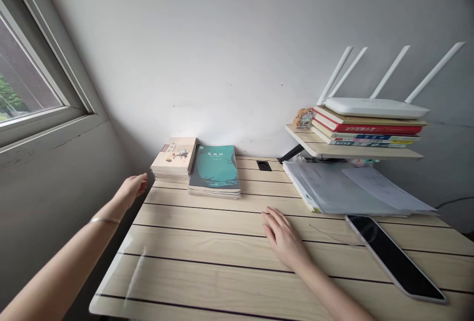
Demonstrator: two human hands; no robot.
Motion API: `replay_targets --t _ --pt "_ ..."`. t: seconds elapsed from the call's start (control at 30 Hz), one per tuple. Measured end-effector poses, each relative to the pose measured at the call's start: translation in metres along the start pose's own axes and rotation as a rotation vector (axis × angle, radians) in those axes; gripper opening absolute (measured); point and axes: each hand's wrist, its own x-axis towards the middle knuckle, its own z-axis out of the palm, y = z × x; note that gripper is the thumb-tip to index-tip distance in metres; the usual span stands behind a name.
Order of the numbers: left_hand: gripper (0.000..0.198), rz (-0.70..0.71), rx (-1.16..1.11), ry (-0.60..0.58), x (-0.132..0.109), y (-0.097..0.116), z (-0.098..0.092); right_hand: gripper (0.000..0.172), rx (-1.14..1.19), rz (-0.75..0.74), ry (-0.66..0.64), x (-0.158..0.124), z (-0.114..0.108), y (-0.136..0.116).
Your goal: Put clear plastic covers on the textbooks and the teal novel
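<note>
My left hand (131, 188) hangs open near the book stack (173, 158); my right hand (284, 239) lies spread on the bench (207, 271).

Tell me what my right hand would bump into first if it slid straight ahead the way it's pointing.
Your right hand points across the wooden desk toward the teal book, so probably that book's near corner, though depth is hard to judge from this angle.

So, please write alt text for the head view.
A bare right hand rests on a pale wooden striped desk beside a slim black-screened phone; the left hand hovers at the desk's edge, near a cream paperback stack.
</note>
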Motion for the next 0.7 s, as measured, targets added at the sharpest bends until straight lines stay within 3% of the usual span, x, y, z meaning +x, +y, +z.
replay_targets --t 0.07,0.17,0.33,0.57,0.7 --pt "0.020 -0.067 -0.039 -0.035 0.024 0.020 0.006 0.035 -0.008 -0.003 0.016 0.000 0.000 -0.001" --pt "0.023 -0.108 -0.032 -0.111 0.043 0.034 0.022 0.035 -0.021 -0.006 0.021 0.000 -0.002 -0.003" --pt "0.032 -0.236 0.085 -0.204 0.053 0.041 0.037 0.035 -0.051 -0.008 0.012 0.001 -0.003 -0.003" --pt "0.039 -0.245 0.152 -0.123 0.069 0.054 0.045 0.032 -0.072 0.002 0.019 0.002 0.001 -0.001" --pt "0.044 -0.291 0.153 -0.164 0.072 0.057 0.044 0.031 -0.068 0.012 0.025 0.004 0.000 -0.003"
